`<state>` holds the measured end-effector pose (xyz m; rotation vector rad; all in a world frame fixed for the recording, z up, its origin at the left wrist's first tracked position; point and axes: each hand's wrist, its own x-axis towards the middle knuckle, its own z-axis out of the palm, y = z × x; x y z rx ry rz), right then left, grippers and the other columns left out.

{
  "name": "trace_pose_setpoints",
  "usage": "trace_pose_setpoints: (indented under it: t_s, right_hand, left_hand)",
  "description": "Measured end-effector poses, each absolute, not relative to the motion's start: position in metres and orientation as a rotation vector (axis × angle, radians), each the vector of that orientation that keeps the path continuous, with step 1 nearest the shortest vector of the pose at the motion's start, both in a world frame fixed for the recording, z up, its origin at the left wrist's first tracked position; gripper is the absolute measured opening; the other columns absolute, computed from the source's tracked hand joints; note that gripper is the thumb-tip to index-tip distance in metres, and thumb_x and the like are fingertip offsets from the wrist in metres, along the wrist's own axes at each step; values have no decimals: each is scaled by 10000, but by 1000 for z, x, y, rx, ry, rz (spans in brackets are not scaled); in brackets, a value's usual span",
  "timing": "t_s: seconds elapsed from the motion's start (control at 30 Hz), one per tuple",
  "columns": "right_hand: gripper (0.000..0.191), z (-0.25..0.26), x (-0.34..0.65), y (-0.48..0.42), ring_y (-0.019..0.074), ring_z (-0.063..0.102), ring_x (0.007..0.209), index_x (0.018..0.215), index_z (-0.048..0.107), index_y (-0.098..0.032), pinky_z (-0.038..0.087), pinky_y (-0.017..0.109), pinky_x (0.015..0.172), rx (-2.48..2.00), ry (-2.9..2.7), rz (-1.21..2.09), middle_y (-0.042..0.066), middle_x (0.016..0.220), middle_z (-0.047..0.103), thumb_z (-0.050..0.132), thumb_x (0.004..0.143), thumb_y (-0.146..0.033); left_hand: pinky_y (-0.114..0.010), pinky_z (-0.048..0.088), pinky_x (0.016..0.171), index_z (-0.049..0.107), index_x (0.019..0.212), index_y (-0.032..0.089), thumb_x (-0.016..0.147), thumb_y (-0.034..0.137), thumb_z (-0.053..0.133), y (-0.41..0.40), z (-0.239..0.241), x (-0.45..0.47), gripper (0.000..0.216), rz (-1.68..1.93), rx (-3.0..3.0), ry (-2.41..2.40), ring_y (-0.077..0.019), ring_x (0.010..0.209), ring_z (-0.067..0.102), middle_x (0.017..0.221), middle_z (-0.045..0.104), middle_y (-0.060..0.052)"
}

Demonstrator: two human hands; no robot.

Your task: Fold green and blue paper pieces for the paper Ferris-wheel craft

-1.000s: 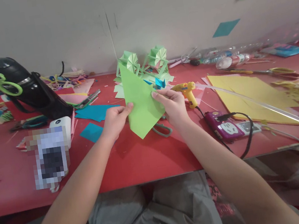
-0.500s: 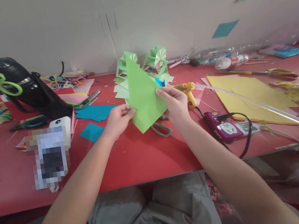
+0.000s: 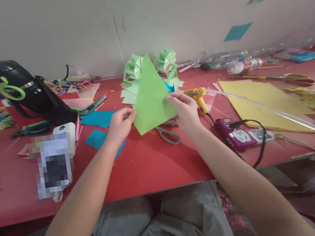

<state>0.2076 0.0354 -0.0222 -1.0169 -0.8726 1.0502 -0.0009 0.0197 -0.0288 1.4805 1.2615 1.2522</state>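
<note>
I hold a folded green paper triangle (image 3: 150, 95) upright above the red table (image 3: 141, 167), its tip pointing up. My left hand (image 3: 120, 124) pinches its lower left edge. My right hand (image 3: 185, 110) pinches its right corner. Grey-handled scissors (image 3: 169, 133) lie on the table just below the paper. Behind it stand light green folded paper models (image 3: 167, 62).
A yellow glue gun (image 3: 198, 97) and a purple power strip (image 3: 240, 135) with a black cord lie to the right, beside yellow paper (image 3: 263, 99) and a clear ruler (image 3: 274, 111). Blue paper pieces (image 3: 99, 118), a white device (image 3: 65, 131) and a black bag (image 3: 34, 96) are at the left.
The green paper has turned between my hands, so its tip now points straight up and its lower point has lifted. The scissors underneath show more.
</note>
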Motion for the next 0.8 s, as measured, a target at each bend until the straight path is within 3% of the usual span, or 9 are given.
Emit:
trace_pose_setpoints:
  t_s: [0.2, 0.37, 0.47, 0.6, 0.8]
  right_hand:
    - [234, -18, 207, 30, 115, 586, 560, 711, 633, -224, 492, 254, 528, -1072, -981, 1297, -35, 648, 627, 802, 584, -326]
    - [206, -13, 208, 23, 127, 617, 577, 623, 632, -207, 548, 272, 595, -1112, -1172, 1439, -10, 600, 634, 805, 620, -320]
    - [191, -12, 208, 23, 151, 672, 665, 752, 669, -217, 570, 291, 642, -1101, -1173, 1445, 14, 712, 699, 779, 682, -357]
    - [386, -15, 210, 29, 157, 703, 716, 983, 633, -243, 579, 299, 636, -1029, -1047, 1395, 23, 905, 734, 799, 679, -411]
    - [421, -27, 210, 33, 168, 689, 652, 967, 563, -238, 576, 315, 594, -1077, -1112, 1279, -4, 814, 716, 781, 607, -247]
  left_hand:
    - [-281, 442, 718, 691, 798, 183, 802, 440, 675, 27, -30, -15, 258, 1375, 1475, 1406, -185, 777, 603, 795, 690, -32]
    - [-309, 460, 735, 735, 761, 189, 683, 450, 787, 33, -29, -34, 277, 1352, 1458, 1430, -208, 761, 624, 769, 727, -53]
    - [-308, 436, 663, 735, 711, 197, 625, 452, 818, 31, -22, -42, 281, 1267, 1445, 1453, -196, 664, 591, 706, 708, -46]
    - [-299, 385, 607, 719, 673, 201, 607, 461, 815, 26, -15, -47, 285, 1027, 1488, 1467, -181, 578, 545, 623, 655, -29]
    - [-285, 366, 604, 680, 680, 214, 770, 395, 654, 29, -23, -50, 205, 859, 1877, 1490, -193, 630, 554, 682, 660, -33]
